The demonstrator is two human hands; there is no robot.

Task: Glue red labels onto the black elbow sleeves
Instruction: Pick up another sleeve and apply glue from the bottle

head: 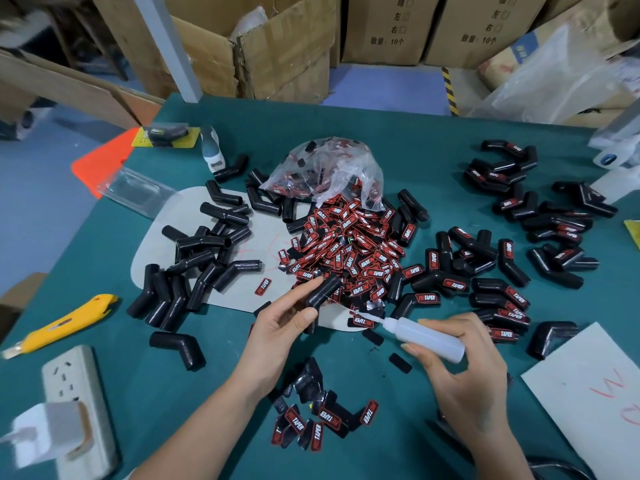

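My left hand [280, 327] grips a black elbow sleeve [323, 291] over the table's middle. My right hand [460, 372] holds a white glue bottle [429, 337], its thin nozzle pointing left toward the held sleeve. A heap of red labels [349, 247] spills from a clear plastic bag [329, 171] just beyond my hands. Bare black sleeves [204, 251] lie piled at the left. Sleeves with red labels on them [502, 271] spread over the right side. A few loose labels [322, 420] lie close to me.
A yellow utility knife [65, 323] and a white power strip [78, 403] lie at the left front on the green table [145, 393]. White card [595, 393] sits at the right front. Cardboard boxes [277, 43] stand behind the table.
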